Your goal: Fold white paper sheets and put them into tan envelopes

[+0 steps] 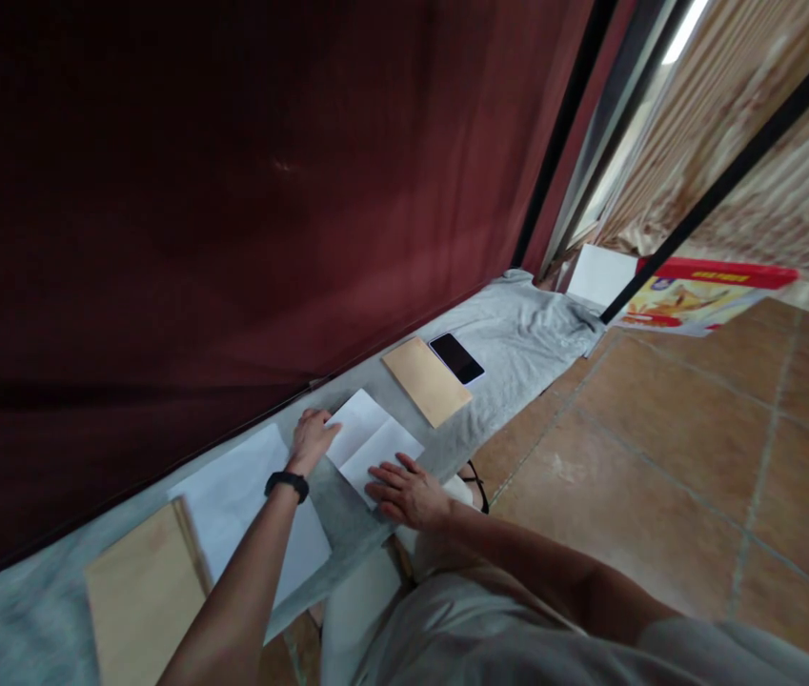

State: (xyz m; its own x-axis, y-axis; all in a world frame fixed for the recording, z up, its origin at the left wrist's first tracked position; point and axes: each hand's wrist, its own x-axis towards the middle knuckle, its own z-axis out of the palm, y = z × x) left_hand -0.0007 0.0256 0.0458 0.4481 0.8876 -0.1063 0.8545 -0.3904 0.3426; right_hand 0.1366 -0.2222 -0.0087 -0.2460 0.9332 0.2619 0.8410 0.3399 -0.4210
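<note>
A white sheet of paper [368, 429] with a crease across its middle lies on the grey cloth-covered table. At its left edge, my left hand [313, 440] has its fingers curled and its thumb over the paper, closed on that edge. The wrist above it wears a black band. My right hand [408, 491] rests flat on the near part of the same sheet, fingers spread. To the left lies a stack of larger white paper [253, 495], partly covered by my left forearm. Right of the creased sheet is a tan envelope-like piece [427, 381].
A dark-screened phone or tablet [456, 358] lies beside the tan piece. Thicker tan paper [151, 600] is at the table's left end. A dark red curtain [304, 238] borders the back. A black pole [733, 181] slants at right, near a printed red-and-yellow box [697, 295] on the tiled floor [661, 457].
</note>
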